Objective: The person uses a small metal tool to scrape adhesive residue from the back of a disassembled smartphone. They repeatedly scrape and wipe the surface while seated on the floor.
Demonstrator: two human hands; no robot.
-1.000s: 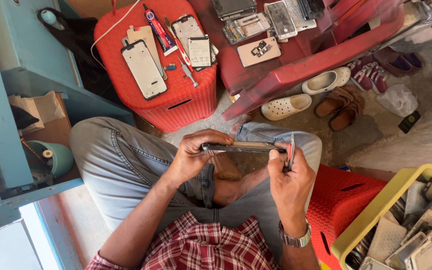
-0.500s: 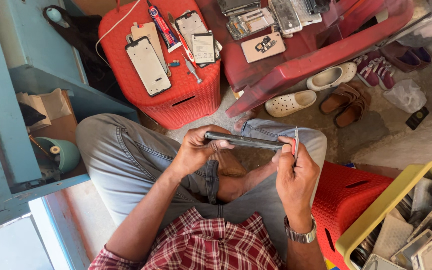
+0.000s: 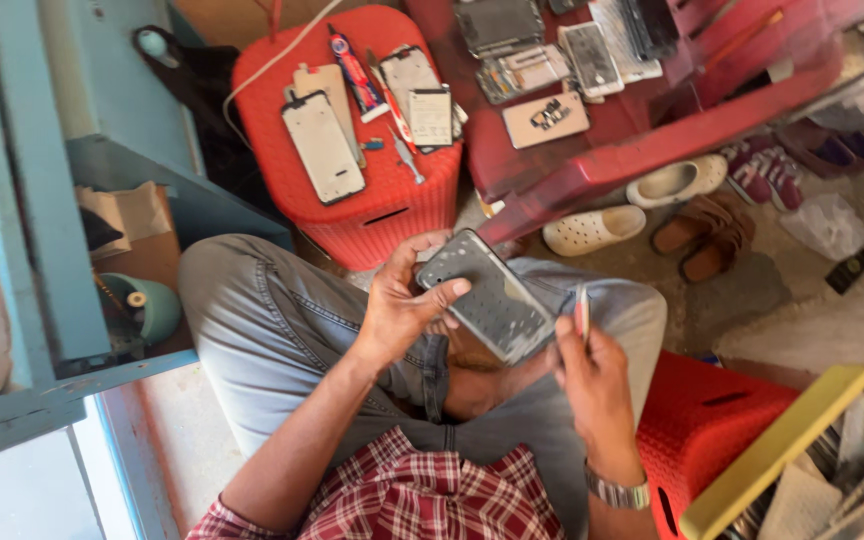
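- My left hand (image 3: pixel 404 305) grips the upper end of a dark phone frame (image 3: pixel 487 295), thumb laid across its face; the frame is tilted over my lap
- My right hand (image 3: pixel 592 375) pinches a thin red-tipped tool (image 3: pixel 582 310) upright, just beside the frame's lower corner
- Ahead stands a red stool (image 3: pixel 372 215) carrying phone panels (image 3: pixel 322 148) and a glue tube (image 3: pixel 357 72); a yellow crate (image 3: pixel 802 430) sits at my right; sandals (image 3: pixel 592 230) lie on the floor
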